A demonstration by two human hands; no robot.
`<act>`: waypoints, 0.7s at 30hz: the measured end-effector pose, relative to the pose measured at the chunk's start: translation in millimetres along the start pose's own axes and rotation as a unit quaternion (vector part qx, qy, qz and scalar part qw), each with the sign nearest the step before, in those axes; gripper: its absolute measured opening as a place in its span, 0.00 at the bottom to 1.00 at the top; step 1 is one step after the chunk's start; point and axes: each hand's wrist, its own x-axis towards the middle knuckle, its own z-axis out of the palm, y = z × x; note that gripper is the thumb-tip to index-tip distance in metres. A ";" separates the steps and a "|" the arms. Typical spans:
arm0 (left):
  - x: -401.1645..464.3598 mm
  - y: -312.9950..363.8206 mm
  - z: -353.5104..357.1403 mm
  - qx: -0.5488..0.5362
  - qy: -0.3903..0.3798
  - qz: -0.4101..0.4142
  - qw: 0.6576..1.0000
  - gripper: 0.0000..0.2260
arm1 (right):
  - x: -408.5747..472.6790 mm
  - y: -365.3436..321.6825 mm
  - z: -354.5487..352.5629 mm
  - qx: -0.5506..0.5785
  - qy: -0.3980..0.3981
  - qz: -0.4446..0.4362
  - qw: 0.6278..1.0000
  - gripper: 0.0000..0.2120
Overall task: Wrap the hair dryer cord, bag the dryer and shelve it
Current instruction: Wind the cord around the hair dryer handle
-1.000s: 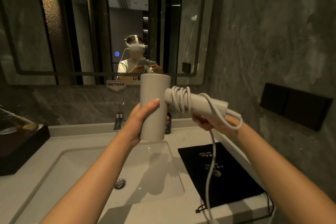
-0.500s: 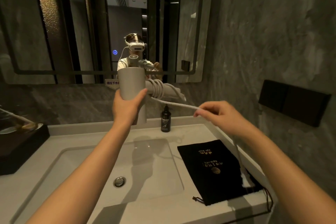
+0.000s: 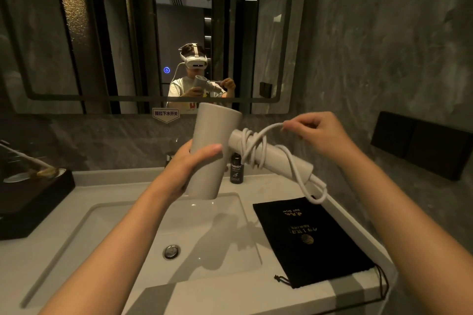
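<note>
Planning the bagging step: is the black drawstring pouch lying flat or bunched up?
Flat: the black drawstring pouch lies spread on the pale counter beside the sink.

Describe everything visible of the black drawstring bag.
The black drawstring bag lies flat and apparently empty on the pale counter, right of the sink basin. It looks like soft cloth, with gold lettering and a round gold emblem. Its cords trail from the near end, one over the counter's edge. Neither hand touches it.

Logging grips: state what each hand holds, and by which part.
Left hand holds the hair dryer by its barrel; right hand pinches the cord above the handle.
</note>
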 end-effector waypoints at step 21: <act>8.0 -8.7 5.7 0.129 0.212 0.069 0.966 0.29 | -35.7 -19.3 7.8 -0.195 -0.085 -0.066 0.975 0.07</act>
